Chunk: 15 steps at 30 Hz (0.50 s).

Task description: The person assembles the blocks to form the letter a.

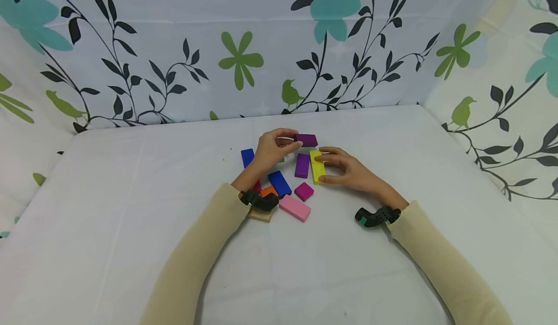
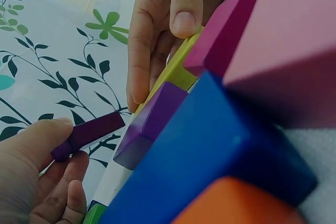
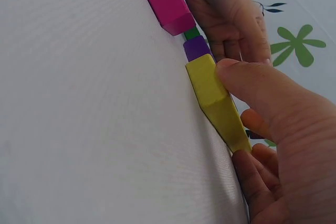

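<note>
My left hand (image 1: 271, 149) pinches a dark purple block (image 1: 307, 140) by one end, between thumb and fingers; the left wrist view shows this block (image 2: 100, 131) raised off the table. At the right of the pile, my right hand (image 1: 348, 171) grips a yellow block (image 1: 317, 171) with thumb and fingers at its two ends, as the right wrist view confirms for that yellow block (image 3: 214, 85). A lighter purple block (image 1: 302, 166) lies just left of the yellow one. Close to my left fingers, a green block (image 1: 282, 160) is mostly hidden.
Nearer me lie a magenta block (image 1: 303, 191), a pink block (image 1: 295, 208), a blue block (image 1: 279, 183) and an orange block (image 1: 269, 191). My left wrist partly covers a beige block (image 1: 260, 215) and a red block (image 1: 257, 186). Another blue block (image 1: 246, 156) sits left. White cloth (image 1: 109, 218) covers the table.
</note>
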Motion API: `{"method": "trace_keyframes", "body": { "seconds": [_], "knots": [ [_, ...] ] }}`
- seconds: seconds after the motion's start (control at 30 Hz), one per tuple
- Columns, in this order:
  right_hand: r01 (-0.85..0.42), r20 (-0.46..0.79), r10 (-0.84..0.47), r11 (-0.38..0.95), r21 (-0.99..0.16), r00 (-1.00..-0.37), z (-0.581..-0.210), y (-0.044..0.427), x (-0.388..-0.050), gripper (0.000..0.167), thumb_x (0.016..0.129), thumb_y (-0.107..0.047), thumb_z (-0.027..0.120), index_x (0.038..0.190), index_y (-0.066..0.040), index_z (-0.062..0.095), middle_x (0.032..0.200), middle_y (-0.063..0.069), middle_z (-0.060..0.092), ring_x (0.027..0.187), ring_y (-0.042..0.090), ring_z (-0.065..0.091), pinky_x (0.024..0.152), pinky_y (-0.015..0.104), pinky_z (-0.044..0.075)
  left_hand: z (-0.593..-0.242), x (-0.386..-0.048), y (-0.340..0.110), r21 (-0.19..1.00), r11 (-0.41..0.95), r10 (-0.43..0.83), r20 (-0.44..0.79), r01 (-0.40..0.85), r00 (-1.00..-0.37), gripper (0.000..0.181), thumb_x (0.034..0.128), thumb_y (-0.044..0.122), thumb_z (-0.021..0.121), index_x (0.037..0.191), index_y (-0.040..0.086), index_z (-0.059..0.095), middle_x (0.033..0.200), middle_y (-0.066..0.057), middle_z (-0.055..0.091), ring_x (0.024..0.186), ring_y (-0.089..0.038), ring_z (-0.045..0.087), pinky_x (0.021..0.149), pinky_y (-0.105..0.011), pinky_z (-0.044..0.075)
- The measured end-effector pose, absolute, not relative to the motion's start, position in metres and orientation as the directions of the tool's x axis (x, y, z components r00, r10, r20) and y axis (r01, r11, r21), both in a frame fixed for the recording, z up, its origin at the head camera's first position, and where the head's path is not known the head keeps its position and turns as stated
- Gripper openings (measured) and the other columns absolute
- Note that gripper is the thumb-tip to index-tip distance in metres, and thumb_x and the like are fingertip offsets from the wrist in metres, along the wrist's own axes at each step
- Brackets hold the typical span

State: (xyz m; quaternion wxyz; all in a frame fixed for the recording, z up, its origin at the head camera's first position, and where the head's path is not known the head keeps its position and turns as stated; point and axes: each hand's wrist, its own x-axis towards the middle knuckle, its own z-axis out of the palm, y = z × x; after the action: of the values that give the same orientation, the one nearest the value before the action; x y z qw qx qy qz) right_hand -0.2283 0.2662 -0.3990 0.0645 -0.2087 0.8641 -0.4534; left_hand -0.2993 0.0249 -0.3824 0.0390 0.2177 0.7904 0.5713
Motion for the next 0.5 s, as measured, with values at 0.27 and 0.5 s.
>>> {"method": "trace_keyframes", "body": {
  "seconds": [0.27,0.5],
  "knots": [
    [-0.3,0.072,-0.419,0.509,-0.807,-0.905,-0.3996,0.2661,-0.2279,0.054,0.088,-0.016,0.073,0.136,-0.003,0.055,0.154,0.012,0.031,0.133,0.036,0.045,0.108,0.05,0.037,-0.3824,-0.3014,0.0263,0.895,0.323,0.408,0.16,0.306,-0.899,0.038,0.091,0.021,0.07,0.126,0.006,0.064,0.124,-0.011,0.064,0.108,-0.025,0.065,0.086,-0.032,0.055],
    [-0.312,0.08,-0.426,0.51,-0.802,-0.901,-0.3983,0.2664,-0.2278,0.053,0.088,-0.014,0.073,0.136,-0.002,0.055,0.154,0.013,0.031,0.135,0.035,0.041,0.11,0.051,0.034,-0.3811,-0.3029,0.0272,0.839,0.403,0.456,0.164,0.367,-0.875,0.038,0.0918,0.021,0.069,0.126,0.005,0.062,0.12,-0.011,0.066,0.102,-0.023,0.064,0.087,-0.03,0.054]
  ]
}}
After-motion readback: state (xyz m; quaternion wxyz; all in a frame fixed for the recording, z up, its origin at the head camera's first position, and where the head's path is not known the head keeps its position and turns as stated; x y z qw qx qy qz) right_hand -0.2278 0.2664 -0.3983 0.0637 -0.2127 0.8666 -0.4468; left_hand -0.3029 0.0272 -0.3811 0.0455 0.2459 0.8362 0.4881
